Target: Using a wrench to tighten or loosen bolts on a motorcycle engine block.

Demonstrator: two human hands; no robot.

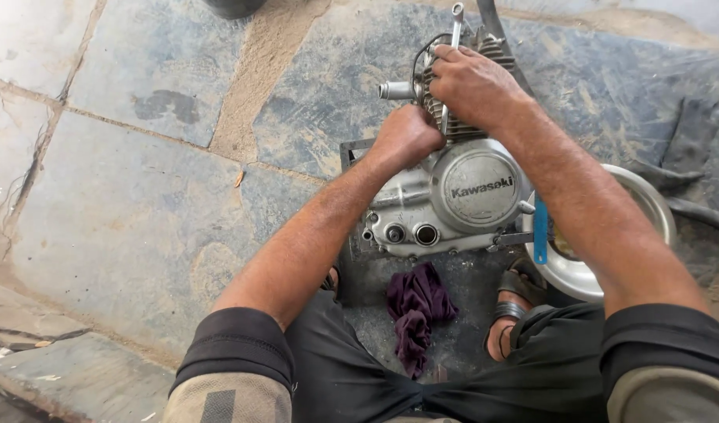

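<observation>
The engine stands on the stone floor between the person's feet; the left hand is fisted tight on something at its cylinder fins, the right hand clamps fingers over the cylinder top beside a wrench. A slip could likely skin knuckles on the fins; the rag lies before the engine, the steel bowl to its right.

Worn stone-slab floor in bright daylight

Grey-blue paving slabs run with sandy joints toward twelve o'clock; a cracked slab lies at nine o'clock, and a raised stone edge at seven o'clock.
</observation>
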